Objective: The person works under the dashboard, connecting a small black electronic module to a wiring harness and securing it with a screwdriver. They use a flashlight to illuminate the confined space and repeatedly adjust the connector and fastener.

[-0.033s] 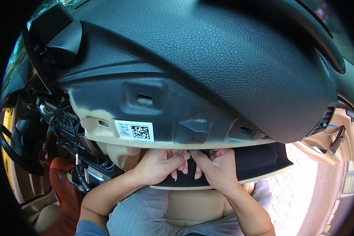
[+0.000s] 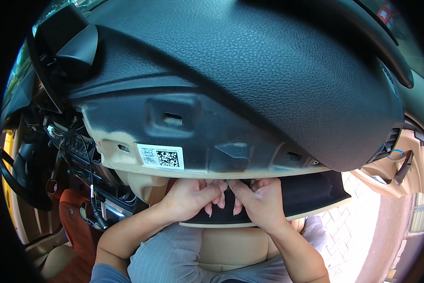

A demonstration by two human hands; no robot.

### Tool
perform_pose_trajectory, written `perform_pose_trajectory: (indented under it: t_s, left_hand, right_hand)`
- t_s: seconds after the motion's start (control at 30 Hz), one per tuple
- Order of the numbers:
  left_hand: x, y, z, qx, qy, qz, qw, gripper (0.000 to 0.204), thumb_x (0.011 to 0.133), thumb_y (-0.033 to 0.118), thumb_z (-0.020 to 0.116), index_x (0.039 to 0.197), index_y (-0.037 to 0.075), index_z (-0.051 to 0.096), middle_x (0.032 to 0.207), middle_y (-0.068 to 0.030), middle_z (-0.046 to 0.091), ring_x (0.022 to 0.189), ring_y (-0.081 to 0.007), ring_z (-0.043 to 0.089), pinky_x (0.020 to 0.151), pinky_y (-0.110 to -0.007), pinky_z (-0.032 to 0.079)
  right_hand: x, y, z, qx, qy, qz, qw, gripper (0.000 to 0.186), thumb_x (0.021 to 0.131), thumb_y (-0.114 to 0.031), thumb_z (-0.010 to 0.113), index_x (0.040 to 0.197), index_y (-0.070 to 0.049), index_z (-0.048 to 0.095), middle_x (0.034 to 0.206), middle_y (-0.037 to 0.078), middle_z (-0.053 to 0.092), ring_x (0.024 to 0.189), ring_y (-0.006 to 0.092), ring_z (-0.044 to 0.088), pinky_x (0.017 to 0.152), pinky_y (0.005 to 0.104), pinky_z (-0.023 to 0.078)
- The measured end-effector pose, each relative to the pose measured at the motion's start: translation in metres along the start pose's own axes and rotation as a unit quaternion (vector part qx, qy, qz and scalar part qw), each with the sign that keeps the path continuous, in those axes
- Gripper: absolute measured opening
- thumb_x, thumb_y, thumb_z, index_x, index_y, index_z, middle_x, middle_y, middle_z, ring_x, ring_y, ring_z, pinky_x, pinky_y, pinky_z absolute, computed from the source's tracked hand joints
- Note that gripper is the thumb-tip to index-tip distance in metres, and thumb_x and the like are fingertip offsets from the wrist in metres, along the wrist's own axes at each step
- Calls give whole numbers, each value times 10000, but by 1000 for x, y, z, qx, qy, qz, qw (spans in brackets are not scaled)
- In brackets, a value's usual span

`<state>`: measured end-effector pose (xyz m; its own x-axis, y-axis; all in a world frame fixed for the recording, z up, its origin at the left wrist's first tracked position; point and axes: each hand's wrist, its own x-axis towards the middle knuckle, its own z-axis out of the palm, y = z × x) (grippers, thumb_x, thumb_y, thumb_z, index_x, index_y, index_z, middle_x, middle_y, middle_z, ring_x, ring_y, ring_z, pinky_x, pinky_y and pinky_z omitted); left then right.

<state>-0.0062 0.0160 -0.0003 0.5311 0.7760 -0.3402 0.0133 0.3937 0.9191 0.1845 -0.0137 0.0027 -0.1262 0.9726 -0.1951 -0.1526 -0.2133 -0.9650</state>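
My left hand (image 2: 198,198) and my right hand (image 2: 256,200) meet just under the lower cream edge of the dashboard panel (image 2: 212,118), above an open black-lined compartment (image 2: 315,193) with a cream rim. Both have curled fingers, with thumbs pinched toward each other at a small thin piece I cannot make out. The exposed panel has several slots and recesses, plus a white code label (image 2: 160,156). Above it spreads the black grained dashboard top (image 2: 278,66).
At left are the opened center console (image 2: 70,141) with dangling cables, a steering wheel (image 2: 33,198) and a red-brown seat (image 2: 70,226). At right, an open beige door (image 2: 377,174) borders bright pavement (image 2: 349,240). A beige seat (image 2: 231,245) lies below, between my legs.
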Motion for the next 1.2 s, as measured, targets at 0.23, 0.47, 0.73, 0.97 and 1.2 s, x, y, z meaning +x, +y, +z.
perform_pose_trajectory:
  t_s: [0.23,0.47,0.73,0.97,1.2]
  left_hand:
    - [-4,0,1,-28,46,21,998,163,1038,127,606,965,-7,661,730,-77,638,632,-162,648,536,-261,534]
    - [-3,-4,-6,-67,44,7,997,111,1017,60,602,1067,-31,641,856,-90,650,688,-162,661,516,-261,549]
    - [-13,-7,6,218,172,137,951,160,939,1,682,1095,-31,684,862,-104,708,724,-207,711,568,-322,564]
    - [-13,-6,2,448,182,360,798,218,853,-31,749,1069,-10,750,906,-185,732,781,-379,719,701,-415,581]
    - [-12,1,4,447,171,347,807,187,863,-68,715,1041,-24,751,918,-161,759,800,-315,751,718,-367,587]
  right_hand:
    - [4,7,-1,139,1,6,990,160,1046,-39,589,1135,82,646,933,169,716,680,223,718,537,281,599]
    - [5,6,-3,107,-19,-4,994,194,1051,-32,577,1168,112,635,1033,228,732,816,310,778,557,295,624]
    - [5,6,2,82,-11,-18,996,189,1035,-19,604,1180,90,658,1080,208,738,840,281,779,569,284,637]
    - [5,5,2,71,-13,-19,997,200,1054,-43,583,1185,85,664,1085,180,740,856,226,773,581,262,631]
    - [6,4,3,56,-5,-12,998,188,1033,22,576,1184,97,659,1098,205,735,848,263,780,563,270,643]
